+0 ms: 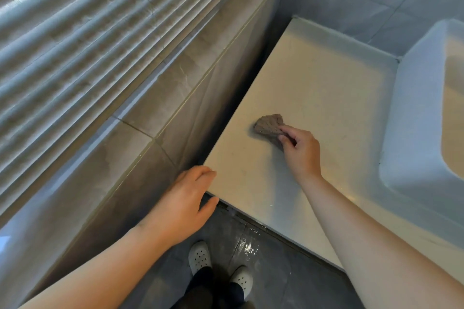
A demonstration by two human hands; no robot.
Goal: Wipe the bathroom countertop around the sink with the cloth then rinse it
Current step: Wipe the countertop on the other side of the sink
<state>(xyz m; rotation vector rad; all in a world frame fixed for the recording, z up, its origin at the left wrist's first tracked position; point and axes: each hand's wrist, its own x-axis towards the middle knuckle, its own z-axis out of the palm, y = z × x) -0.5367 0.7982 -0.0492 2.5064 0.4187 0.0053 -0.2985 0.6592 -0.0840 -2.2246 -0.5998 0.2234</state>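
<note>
Right hand (300, 150) pinches brown cloth (270, 125) flat on the pale countertop (313, 78), left of the white sink (424, 118). Left hand (185, 204) at the countertop's near left corner, far from the sink, fingers loosely extended, grasping nothing. White perforated shoes (199, 257) on the tiled floor below.

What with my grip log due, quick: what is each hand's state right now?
Left hand: open, fingers relaxed at the countertop's near corner, holding nothing.
Right hand: closed, pinching the brown cloth on the countertop.
</note>
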